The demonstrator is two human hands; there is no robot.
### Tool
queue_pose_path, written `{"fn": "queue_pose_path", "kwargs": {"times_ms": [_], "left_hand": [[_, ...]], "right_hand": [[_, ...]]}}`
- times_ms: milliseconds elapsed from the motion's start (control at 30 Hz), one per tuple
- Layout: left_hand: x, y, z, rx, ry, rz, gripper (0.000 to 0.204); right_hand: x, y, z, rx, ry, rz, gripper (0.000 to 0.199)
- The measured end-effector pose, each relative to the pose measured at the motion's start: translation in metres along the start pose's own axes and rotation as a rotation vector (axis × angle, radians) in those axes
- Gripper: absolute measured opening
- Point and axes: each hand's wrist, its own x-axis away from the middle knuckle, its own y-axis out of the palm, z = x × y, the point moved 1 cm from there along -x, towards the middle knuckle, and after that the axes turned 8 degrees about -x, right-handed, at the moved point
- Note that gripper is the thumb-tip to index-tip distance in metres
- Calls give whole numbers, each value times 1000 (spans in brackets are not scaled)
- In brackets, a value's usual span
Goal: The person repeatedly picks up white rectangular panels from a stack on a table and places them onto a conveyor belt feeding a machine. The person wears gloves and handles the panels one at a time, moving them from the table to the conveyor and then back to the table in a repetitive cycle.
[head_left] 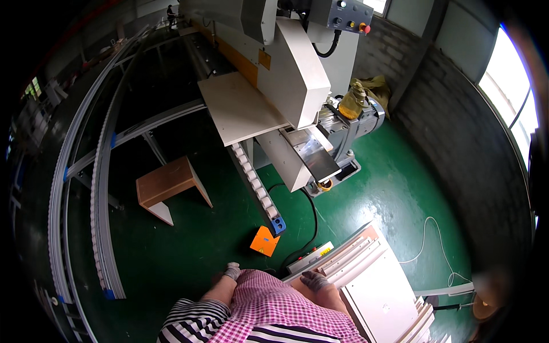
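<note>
My left hand (231, 271), in a grey glove, hangs beside the pink checked apron (274, 297); its fingers are too small and bunched to read, and no object shows in it. My right hand (314, 280), gloved too, lies at the near left end of a stack of white panels (380, 291), its fingers stretched out. Whether it presses on a panel I cannot tell. Ahead of me a pale board (234, 108) rests flat on the large white machine (297, 74), one side under its beam, above a roller rail (251, 180).
An orange box (265, 241) sits on the green floor below the rail's blue end. A brown stool-like bench (167, 182) stands left, beside long roller tracks (103, 217). A motor (366, 117), a control box (342, 16) and a black cable (313, 220) are at the machine.
</note>
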Motion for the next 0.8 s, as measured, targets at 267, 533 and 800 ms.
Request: {"fn": "queue_pose_path", "kwargs": {"times_ms": [267,533,800], "left_hand": [[-43,-6,1,331,-70,49,20],[-28,-115,100,581,221,483,25],[49,-260,288,321,717,920,44]], "right_hand": [[-11,-16,-81,-458,-15,72,46],[-55,-17,-122,-953,-77,-9,73],[-77,-15,-163,-1284,-66,-70,89]]}}
